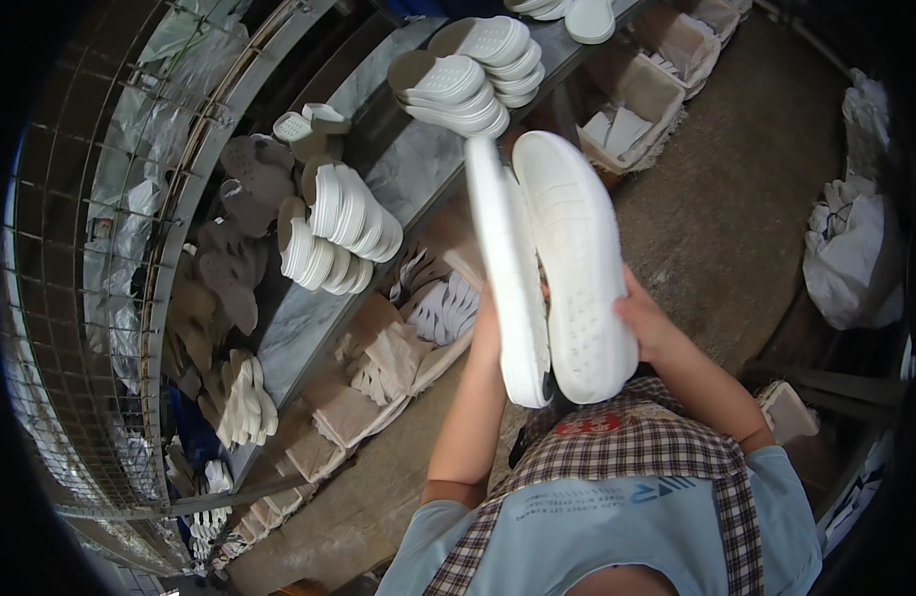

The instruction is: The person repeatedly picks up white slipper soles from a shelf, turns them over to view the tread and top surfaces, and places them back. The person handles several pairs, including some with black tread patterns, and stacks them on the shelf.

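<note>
Two white shoe soles are held up side by side in front of my body. My right hand point(646, 320) grips the right-hand sole point(579, 268) by its outer edge; that sole shows a broad face with rows of small dimples near its lower end. The other sole point(512, 288) is turned more edge-on and slightly blurred. My left hand point(489, 323) holds it from its outer side, with most of the fingers hidden behind it. At the top the soles stand apart, and lower down they come close together.
Stacked white soles point(458, 94) and more stacks point(339, 223) stand along a metal-edged bench point(309, 333) on the left. Cloth-lined bins point(632, 109) hold pale pieces. A wire mesh rack point(70, 258) curves along the far left; a white sack point(850, 248) sits at the right.
</note>
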`<action>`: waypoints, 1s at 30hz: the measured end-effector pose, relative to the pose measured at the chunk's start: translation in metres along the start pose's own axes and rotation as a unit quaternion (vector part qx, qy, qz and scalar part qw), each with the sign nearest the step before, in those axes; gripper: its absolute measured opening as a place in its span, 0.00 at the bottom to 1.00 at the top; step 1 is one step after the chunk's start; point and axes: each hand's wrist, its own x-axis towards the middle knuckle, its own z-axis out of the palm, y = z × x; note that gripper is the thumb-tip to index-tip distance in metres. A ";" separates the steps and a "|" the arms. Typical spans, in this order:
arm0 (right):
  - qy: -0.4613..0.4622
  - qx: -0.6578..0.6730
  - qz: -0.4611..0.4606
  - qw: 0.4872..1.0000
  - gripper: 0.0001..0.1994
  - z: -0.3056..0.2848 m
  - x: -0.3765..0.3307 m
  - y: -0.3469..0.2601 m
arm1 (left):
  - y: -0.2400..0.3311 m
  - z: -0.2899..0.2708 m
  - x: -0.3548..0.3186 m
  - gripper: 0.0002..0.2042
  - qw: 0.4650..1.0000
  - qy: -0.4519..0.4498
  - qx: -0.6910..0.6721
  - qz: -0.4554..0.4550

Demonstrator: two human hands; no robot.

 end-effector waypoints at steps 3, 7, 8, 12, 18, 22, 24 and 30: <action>-0.122 0.246 0.075 0.959 0.44 -0.012 -0.003 -0.003 | 0.002 -0.015 -0.004 0.28 0.901 -0.211 -0.377 0.027; -0.009 0.245 0.033 0.969 0.43 -0.014 -0.014 -0.004 | 0.009 -0.025 -0.013 0.28 0.836 -0.226 -0.499 0.037; -0.026 0.240 0.021 0.970 0.43 -0.015 -0.014 -0.005 | 0.011 -0.024 -0.015 0.28 0.842 -0.219 -0.492 0.045; -0.048 0.204 0.040 0.977 0.44 -0.020 -0.009 -0.008 | 0.023 -0.023 -0.017 0.28 0.837 -0.235 -0.492 0.045; -0.003 0.223 0.047 0.974 0.40 -0.019 -0.005 -0.001 | 0.026 -0.022 -0.018 0.27 0.848 -0.186 -0.496 0.031; -0.007 0.201 0.085 0.976 0.40 -0.019 0.004 0.003 | 0.024 -0.031 -0.015 0.28 0.847 -0.179 -0.500 0.027; -0.001 0.208 0.102 0.973 0.40 -0.021 0.012 0.004 | 0.023 -0.036 -0.014 0.27 0.856 -0.173 -0.487 0.024; 0.054 0.061 0.079 0.994 0.39 -0.005 0.038 0.032 | 0.003 -0.019 0.009 0.30 0.926 0.061 0.354 0.119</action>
